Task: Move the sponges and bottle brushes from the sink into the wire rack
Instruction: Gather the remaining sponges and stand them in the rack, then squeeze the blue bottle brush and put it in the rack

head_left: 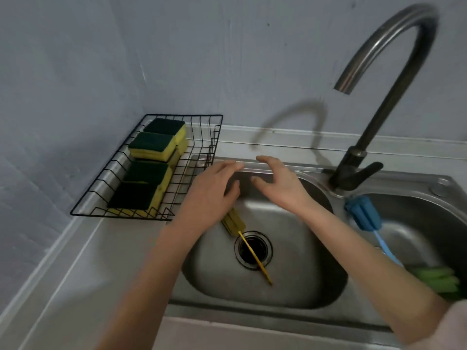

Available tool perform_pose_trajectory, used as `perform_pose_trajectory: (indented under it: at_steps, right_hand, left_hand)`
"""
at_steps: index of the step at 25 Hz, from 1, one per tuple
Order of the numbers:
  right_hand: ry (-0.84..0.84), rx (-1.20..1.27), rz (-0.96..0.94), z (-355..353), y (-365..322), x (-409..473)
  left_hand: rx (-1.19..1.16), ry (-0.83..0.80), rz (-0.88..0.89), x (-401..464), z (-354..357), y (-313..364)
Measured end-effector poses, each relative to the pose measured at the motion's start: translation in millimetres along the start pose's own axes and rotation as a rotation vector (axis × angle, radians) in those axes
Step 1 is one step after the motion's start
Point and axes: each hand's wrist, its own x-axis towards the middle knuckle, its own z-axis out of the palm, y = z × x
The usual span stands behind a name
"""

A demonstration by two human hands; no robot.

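A black wire rack (202, 137) stands on the counter left of the sink and holds several green-and-yellow sponges (151, 145) in a row. A yellow bottle brush (236, 222) lies in the left sink basin (290, 279), its thin handle crossing the drain. A blue bottle brush (364, 214) leans in the right basin, with a green brush (439, 277) below it, partly hidden by my right arm. My left hand (212, 190) hovers open over the yellow brush's head. My right hand (278, 183) is open beside it, above the basin's back edge.
A tall curved faucet (384, 79) rises at the back between the two basins, with its lever just right of my right hand. The wall corner closes in behind the rack. The counter runs along the left side.
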Motion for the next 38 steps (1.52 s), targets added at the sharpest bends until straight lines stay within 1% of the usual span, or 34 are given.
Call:
perform_pose_trajectory:
  at_steps: [5,12,19,25,28,31,34,38]
  right_hand:
    - [0.015,-0.038,0.062,-49.3,52.5,-35.3]
    - [0.050,-0.016,0.138,-104.8,131.8,-74.4]
    - [-0.021,-0.041,0.243,-135.8,206.0,-91.9]
    - [-0.156,0.004,0.415,-130.8,265.4,-81.0]
    - [-0.228,0.027,0.482,-117.9,290.0,-73.6]
    - [-0.311,0.039,0.514,-103.0,306.7,-68.0]
    - [-0.285,0.020,0.511,-92.7,312.5,-65.4]
    - [-0.280,0.023,0.454,-91.6,313.8,-65.7]
  left_hand:
    - [-0.053,-0.042,0.011,1.3,46.1,54.8]
    - [-0.069,-0.109,-0.009,3.5,117.4,121.0]
    - [-0.051,-0.255,-0.070,17.7,181.6,162.8]
    - [-0.010,-0.428,-0.124,50.0,230.9,172.2]
    - [0.021,-0.499,-0.183,62.9,247.9,170.1]
    - [0.019,-0.515,-0.240,70.7,261.0,167.8]
    - [-0.009,-0.518,-0.279,72.7,268.2,164.3]
    - [-0.039,-0.469,-0.258,70.1,266.0,163.1]
